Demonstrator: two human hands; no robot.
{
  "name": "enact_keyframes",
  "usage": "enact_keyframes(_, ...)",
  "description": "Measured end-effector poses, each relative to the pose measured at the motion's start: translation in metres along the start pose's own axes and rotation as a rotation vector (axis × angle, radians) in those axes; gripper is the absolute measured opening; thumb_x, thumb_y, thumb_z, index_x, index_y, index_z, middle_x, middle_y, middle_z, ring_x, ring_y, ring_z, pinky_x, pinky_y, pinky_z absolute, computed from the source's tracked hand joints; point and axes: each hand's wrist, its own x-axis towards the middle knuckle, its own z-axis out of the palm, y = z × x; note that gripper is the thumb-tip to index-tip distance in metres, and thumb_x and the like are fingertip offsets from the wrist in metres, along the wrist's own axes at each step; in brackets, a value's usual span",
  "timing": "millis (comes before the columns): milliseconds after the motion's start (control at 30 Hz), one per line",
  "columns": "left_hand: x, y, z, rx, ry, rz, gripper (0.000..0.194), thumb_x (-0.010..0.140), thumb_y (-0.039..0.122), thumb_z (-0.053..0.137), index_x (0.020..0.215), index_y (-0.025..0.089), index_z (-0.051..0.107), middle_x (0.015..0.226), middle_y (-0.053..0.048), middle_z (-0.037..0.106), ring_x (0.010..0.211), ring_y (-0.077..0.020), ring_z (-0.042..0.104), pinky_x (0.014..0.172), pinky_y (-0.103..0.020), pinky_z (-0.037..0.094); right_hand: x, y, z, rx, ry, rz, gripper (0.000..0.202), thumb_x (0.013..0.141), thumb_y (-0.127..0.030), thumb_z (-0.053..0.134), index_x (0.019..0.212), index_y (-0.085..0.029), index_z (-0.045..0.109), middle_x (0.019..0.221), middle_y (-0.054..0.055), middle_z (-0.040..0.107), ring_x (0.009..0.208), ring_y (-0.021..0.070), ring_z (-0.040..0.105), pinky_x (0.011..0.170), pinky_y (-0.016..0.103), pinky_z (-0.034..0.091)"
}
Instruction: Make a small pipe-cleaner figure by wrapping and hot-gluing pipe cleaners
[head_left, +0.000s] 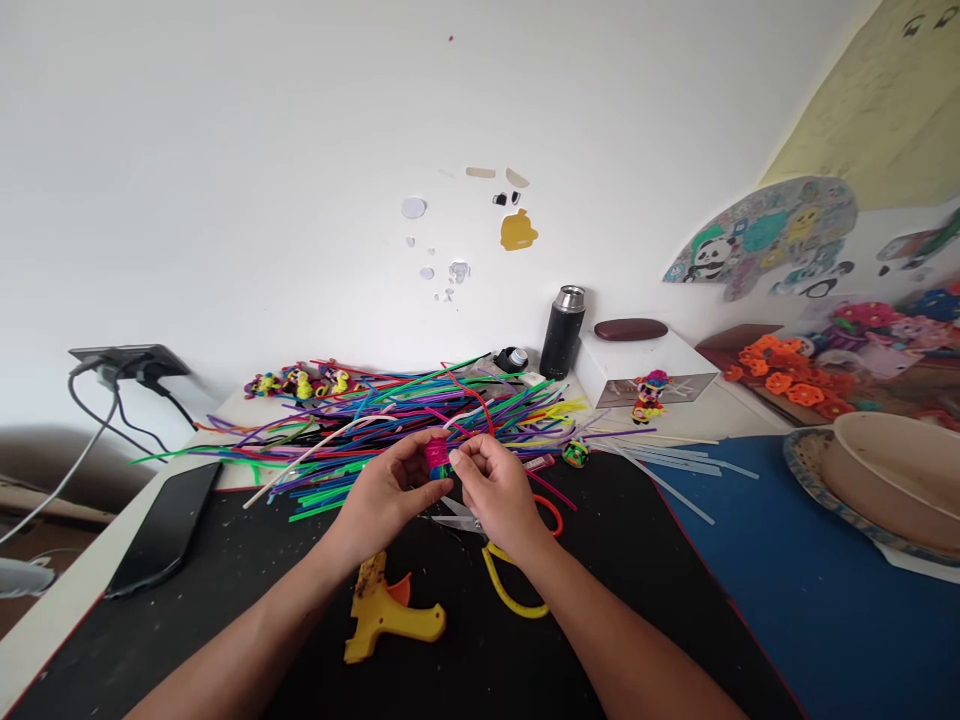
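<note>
My left hand (386,500) is closed around a small pink, blue and green pipe-cleaner piece (436,456), held above the black mat. My right hand (499,495) pinches the same piece at its right side, thumb and forefinger together, partly hiding it. Below my hands lies a pair of scissors (517,590) with yellow and orange handles, its blades partly hidden by the right hand. A yellow glue gun (397,622) with an orange trigger rests under my left wrist. Behind both hands spreads a pile of colourful pipe cleaners (330,440).
Left on the mat is a black phone (166,525). A black flask (562,335), a white box (637,360), a colourful figure (649,396) and a small green piece (576,453) stand toward the back right. Clear sticks (675,460) and a bowl (892,470) lie right.
</note>
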Motion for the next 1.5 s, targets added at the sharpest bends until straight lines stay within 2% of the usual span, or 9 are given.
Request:
enact_keyframes(267, 0.003, -0.009, 0.003, -0.034, -0.008, -0.015, 0.067, 0.071, 0.034, 0.094, 0.132, 0.02, 0.071, 0.122, -0.011, 0.08, 0.113, -0.0323, 0.074, 0.099, -0.046, 0.06, -0.002, 0.002, -0.001, -0.002, 0.028, -0.002, 0.039, 0.088, -0.057, 0.075, 0.082, -0.024, 0.056, 0.054, -0.011, 0.04, 0.041, 0.0082, 0.031, 0.04, 0.021, 0.023)
enact_keyframes(433, 0.003, -0.008, 0.002, -0.118, -0.015, -0.006, 0.063, 0.072, 0.032, 0.095, 0.13, 0.022, 0.072, 0.121, -0.009, 0.079, 0.112, -0.0299, 0.073, 0.093, -0.041, 0.06, 0.0, -0.001, 0.0, 0.027, 0.021, 0.006, 0.041, 0.086, -0.058, 0.078, 0.081, -0.023, 0.056, 0.053, -0.011, 0.04, 0.04, 0.0075, 0.03, 0.039, 0.022, 0.022)
enact_keyframes(600, 0.0, -0.005, 0.001, -0.231, -0.048, -0.023, 0.059, 0.073, 0.029, 0.096, 0.128, 0.025, 0.074, 0.127, -0.009, 0.076, 0.118, -0.0288, 0.069, 0.095, -0.036, 0.058, 0.002, -0.002, 0.001, 0.07, 0.011, 0.019, 0.043, 0.084, -0.058, 0.08, 0.08, -0.024, 0.055, 0.051, -0.012, 0.039, 0.038, 0.0071, 0.029, 0.038, 0.022, 0.022)
enact_keyframes(667, -0.001, -0.004, 0.0, -0.247, -0.054, -0.016, 0.054, 0.079, 0.034, 0.093, 0.129, 0.025, 0.074, 0.125, -0.01, 0.076, 0.111, -0.0274, 0.07, 0.089, -0.034, 0.058, 0.003, 0.0, 0.0, 0.066, 0.021, 0.011, 0.044, 0.084, -0.06, 0.079, 0.08, -0.024, 0.055, 0.051, -0.012, 0.039, 0.038, 0.0074, 0.03, 0.038, 0.022, 0.022)
enact_keyframes(800, -0.001, -0.005, -0.002, -0.223, -0.008, 0.029, 0.041, 0.088, 0.044, 0.086, 0.121, 0.022, 0.078, 0.113, -0.008, 0.075, 0.081, -0.0194, 0.066, 0.076, -0.031, 0.056, 0.004, 0.003, -0.003, 0.045, 0.059, -0.008, 0.045, 0.085, -0.063, 0.078, 0.08, -0.024, 0.055, 0.052, -0.011, 0.04, 0.038, 0.0079, 0.031, 0.038, 0.022, 0.022)
enact_keyframes(867, 0.0, -0.006, -0.001, -0.215, 0.006, 0.043, 0.038, 0.087, 0.045, 0.087, 0.117, 0.023, 0.078, 0.113, -0.007, 0.074, 0.078, -0.0176, 0.065, 0.075, -0.03, 0.055, 0.004, 0.005, -0.002, 0.031, 0.071, -0.012, 0.044, 0.086, -0.061, 0.078, 0.08, -0.024, 0.055, 0.052, -0.011, 0.041, 0.038, 0.008, 0.031, 0.038, 0.022, 0.022)
enact_keyframes(1167, 0.001, -0.007, 0.003, -0.247, 0.049, -0.008, 0.038, 0.08, 0.039, 0.093, 0.112, 0.022, 0.079, 0.111, -0.007, 0.076, 0.094, -0.023, 0.067, 0.08, -0.032, 0.053, 0.0, 0.003, 0.002, 0.012, 0.055, 0.009, 0.039, 0.087, -0.055, 0.077, 0.08, -0.024, 0.054, 0.05, -0.012, 0.041, 0.038, 0.0081, 0.031, 0.038, 0.022, 0.023)
enact_keyframes(1333, -0.001, -0.005, 0.007, -0.309, 0.053, -0.025, 0.042, 0.076, 0.04, 0.095, 0.111, 0.023, 0.081, 0.107, -0.006, 0.074, 0.086, -0.0196, 0.064, 0.075, -0.029, 0.053, 0.0, 0.004, 0.003, -0.003, 0.058, -0.001, 0.038, 0.087, -0.055, 0.076, 0.08, -0.025, 0.053, 0.051, -0.011, 0.042, 0.038, 0.0085, 0.032, 0.038, 0.022, 0.023)
enact_keyframes(1500, -0.003, -0.005, 0.01, -0.346, 0.072, -0.045, 0.045, 0.072, 0.039, 0.099, 0.111, 0.024, 0.083, 0.111, -0.007, 0.075, 0.099, -0.0226, 0.067, 0.083, -0.03, 0.054, -0.001, 0.006, 0.004, -0.034, 0.065, -0.012, 0.037, 0.089, -0.056, 0.074, 0.082, -0.025, 0.055, 0.052, -0.01, 0.043, 0.04, 0.0097, 0.032, 0.04, 0.023, 0.025)
